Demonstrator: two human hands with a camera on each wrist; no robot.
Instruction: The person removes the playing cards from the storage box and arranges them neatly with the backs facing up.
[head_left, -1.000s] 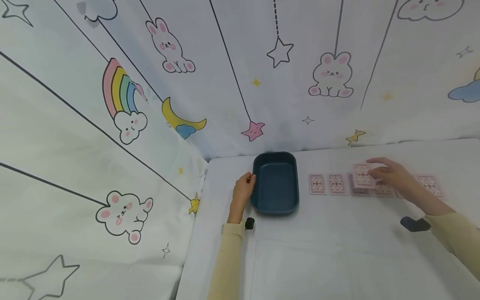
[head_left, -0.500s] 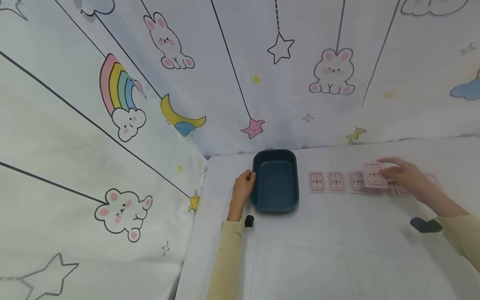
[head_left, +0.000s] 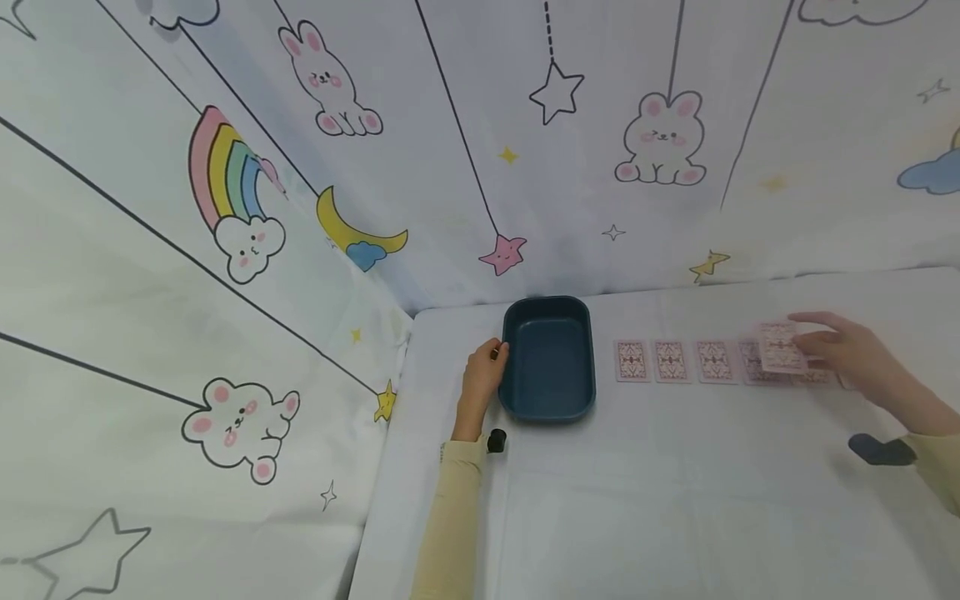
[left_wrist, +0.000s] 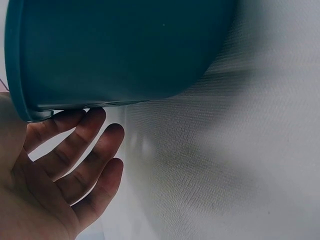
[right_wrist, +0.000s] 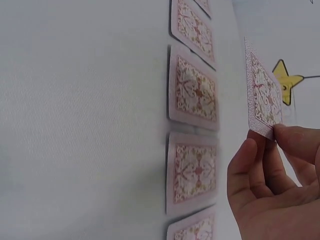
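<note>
A dark blue-green tray stands on the white-covered table. At its left side, my left hand holds the rim. In the left wrist view, the fingertips touch the tray's outer wall, while the thumb is mostly hidden behind the rim. Over the right part of the table, my right hand pinches a playing card between thumb and fingers. This card is raised above a row of playing cards lying pattern-side up. The hand and the held card cover some of the row.
Right of the tray, the row of cards runs along the back of the table. A white cloth with cartoon prints hangs behind. Small black objects sit by the left cuff and at the right cuff.
My right hand has moved to the right along the row with the pinched card, uncovering the third card from the left. My left hand stays at the tray's rim.
</note>
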